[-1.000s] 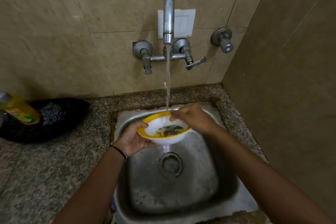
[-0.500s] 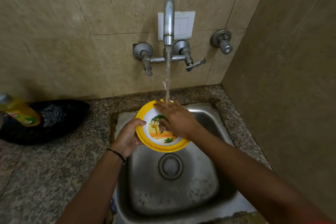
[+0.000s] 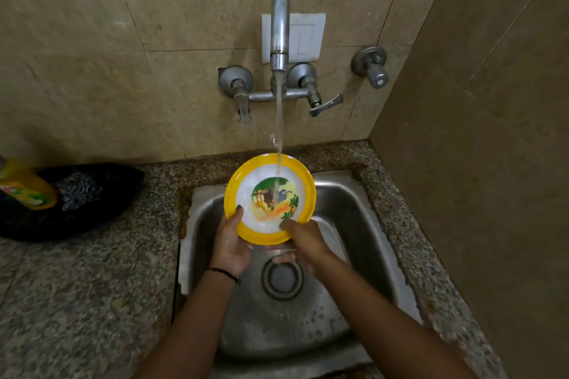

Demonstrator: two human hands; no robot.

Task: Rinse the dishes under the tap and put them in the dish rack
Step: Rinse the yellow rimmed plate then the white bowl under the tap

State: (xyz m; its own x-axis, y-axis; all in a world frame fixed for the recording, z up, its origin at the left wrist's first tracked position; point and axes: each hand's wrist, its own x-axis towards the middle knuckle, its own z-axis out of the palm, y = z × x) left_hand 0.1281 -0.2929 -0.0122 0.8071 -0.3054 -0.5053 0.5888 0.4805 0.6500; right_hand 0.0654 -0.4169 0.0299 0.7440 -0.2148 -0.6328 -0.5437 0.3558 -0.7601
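Head view: both hands, left hand [image 3: 231, 243] and right hand [image 3: 304, 241], gripped a yellow-rimmed round picture bowl [image 3: 270, 197] under the steel wall tap [image 3: 279, 28].

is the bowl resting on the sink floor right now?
No, the yellow-rimmed bowl is held up over the sink by the left hand and right hand, under the tap stream.

tap spout [image 3: 279, 24] and lever handles overhang sink [image 3: 363, 224] rear; side wall [image 3: 492, 163] crowds right; bottle [image 3: 26, 188], dark cloth [image 3: 86, 194] occupy left counter; basin front open.
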